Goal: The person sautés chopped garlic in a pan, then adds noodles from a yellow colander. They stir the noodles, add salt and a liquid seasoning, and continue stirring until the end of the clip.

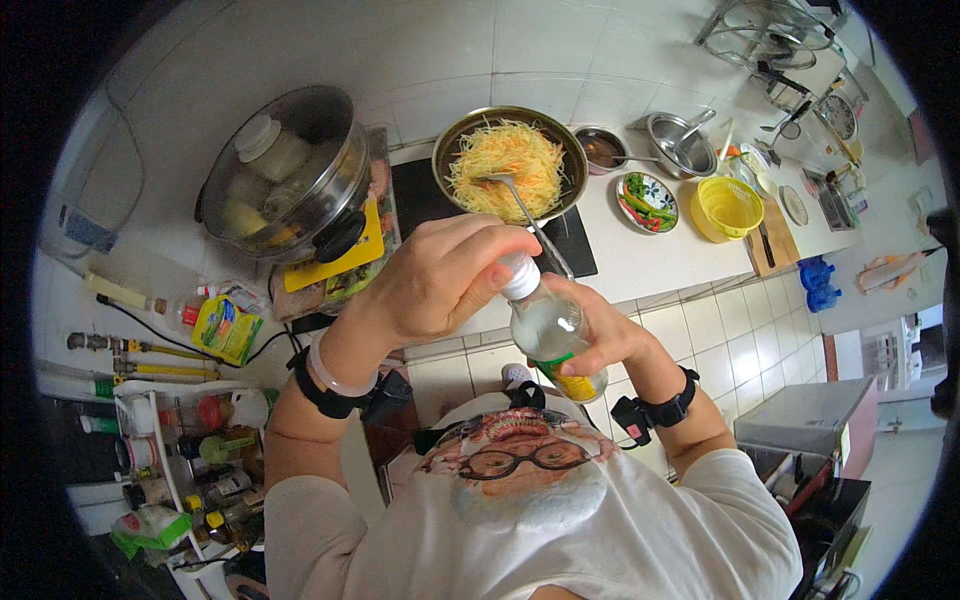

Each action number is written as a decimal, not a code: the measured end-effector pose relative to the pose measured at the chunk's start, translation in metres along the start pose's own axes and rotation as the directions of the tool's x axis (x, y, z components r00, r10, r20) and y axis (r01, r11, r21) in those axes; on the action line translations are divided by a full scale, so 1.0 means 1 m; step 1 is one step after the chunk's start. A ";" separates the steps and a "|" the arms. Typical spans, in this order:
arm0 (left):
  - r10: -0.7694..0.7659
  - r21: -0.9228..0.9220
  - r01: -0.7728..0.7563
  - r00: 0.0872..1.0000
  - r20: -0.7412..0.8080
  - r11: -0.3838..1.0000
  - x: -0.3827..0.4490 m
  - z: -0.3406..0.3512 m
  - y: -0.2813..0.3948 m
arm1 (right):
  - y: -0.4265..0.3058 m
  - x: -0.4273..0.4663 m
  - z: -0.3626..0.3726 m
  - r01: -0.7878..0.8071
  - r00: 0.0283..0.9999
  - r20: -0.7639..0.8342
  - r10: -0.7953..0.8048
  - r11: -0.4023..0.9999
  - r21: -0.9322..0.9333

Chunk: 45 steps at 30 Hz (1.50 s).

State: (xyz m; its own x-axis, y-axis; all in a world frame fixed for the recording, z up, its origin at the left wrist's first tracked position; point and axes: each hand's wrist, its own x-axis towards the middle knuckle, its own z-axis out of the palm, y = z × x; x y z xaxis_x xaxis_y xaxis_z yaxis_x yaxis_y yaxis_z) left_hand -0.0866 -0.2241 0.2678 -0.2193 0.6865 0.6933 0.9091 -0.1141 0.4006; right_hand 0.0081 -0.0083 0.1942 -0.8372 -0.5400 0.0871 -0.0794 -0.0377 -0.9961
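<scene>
My right hand is closed around the body of a clear bottle with a green and yellow label. The fingers of my left hand grip the white cap at the bottle's top. Beyond my hands, a frying pan on a black cooktop holds a heap of pale yellow and orange shreds. A metal spatula rests in the shreds, its handle running over the pan's rim towards the bottle. The bottle's contents look clear.
A large lidded steamer stands left of the pan. To the right are a bowl of brown liquid, a steel bowl, a patterned plate of cut peppers, a yellow basket and a knife on a wooden board. Bottles crowd a rack at left.
</scene>
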 end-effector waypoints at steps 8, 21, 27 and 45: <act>-0.558 -0.663 0.631 0.744 0.368 0.404 0.011 0.027 -0.039 | -0.010 -0.002 -0.039 0.084 0.996 -0.005 -0.094 0.911 -0.405; -0.995 -0.802 0.597 0.093 0.043 0.021 -0.189 0.059 -0.022 | 0.022 0.120 -0.179 -0.186 0.980 -0.199 -0.015 0.292 -0.938; -0.994 -0.732 0.677 -0.109 0.012 -0.083 -0.251 0.077 0.035 | 0.045 0.161 -0.209 -0.212 0.977 -0.203 0.069 0.173 -0.962; -0.917 -0.793 0.606 -0.350 -0.191 -0.066 -0.280 0.095 0.085 | 0.070 0.218 -0.226 -0.177 0.975 -0.165 0.145 0.071 -0.982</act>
State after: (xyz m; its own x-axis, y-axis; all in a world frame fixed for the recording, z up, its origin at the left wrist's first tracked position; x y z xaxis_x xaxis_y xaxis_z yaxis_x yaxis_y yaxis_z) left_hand 0.0861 -0.3574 0.0510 -0.8246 -0.2727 -0.4956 -0.4737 -0.1460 0.8685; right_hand -0.3022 0.0613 0.1463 -0.9176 -0.3932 -0.0580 -0.3887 0.9183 -0.0747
